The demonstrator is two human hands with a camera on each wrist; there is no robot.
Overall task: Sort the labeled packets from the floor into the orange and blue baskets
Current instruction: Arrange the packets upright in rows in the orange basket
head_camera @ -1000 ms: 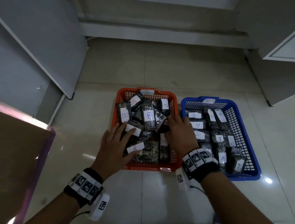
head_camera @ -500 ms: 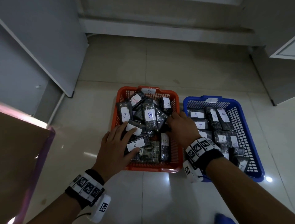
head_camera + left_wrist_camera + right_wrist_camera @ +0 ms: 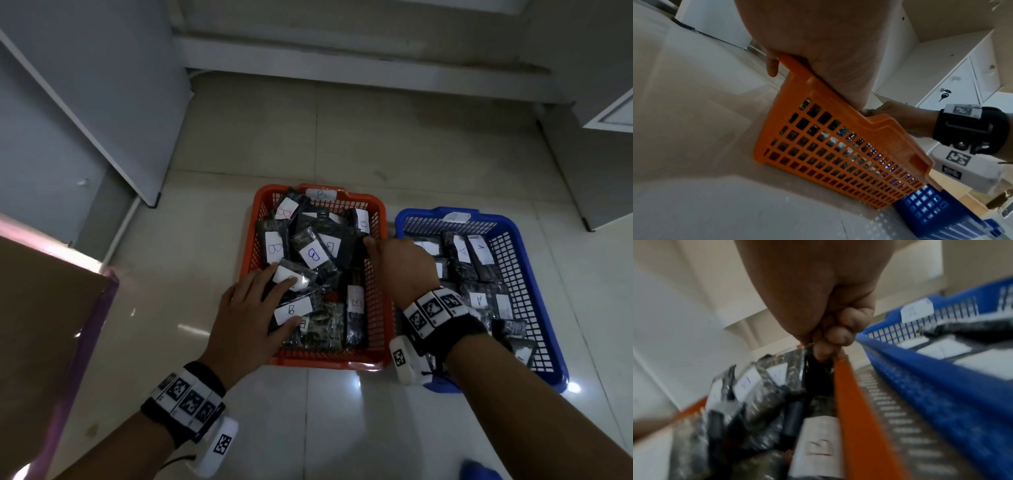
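The orange basket [image 3: 325, 359] stands mid-floor, full of dark packets labelled B [image 3: 313, 255]. To its right the blue basket [image 3: 493, 219] holds packets labelled A [image 3: 479, 253]. My left hand [image 3: 246, 322] lies over the orange basket's near left corner, with straight fingers resting on two labelled packets. In the left wrist view the palm [image 3: 828, 40] presses on the orange rim [image 3: 838, 113]. My right hand [image 3: 400, 263] sits at the orange basket's right rim [image 3: 855, 402]. Its curled fingers [image 3: 838, 335] pinch a dark packet [image 3: 818, 374] just inside that rim.
A brown cardboard box [image 3: 41, 325] with a pink edge stands at the left. Grey cabinet doors [image 3: 102, 102] rise on the left and a white cabinet [image 3: 609, 113] on the right. A low step [image 3: 342, 51] runs along the back. Glossy floor tiles [image 3: 342, 428] lie in front.
My right hand moved from the gap between the baskets to the orange basket's right rim and curled its fingers. My left hand stayed on the packets.
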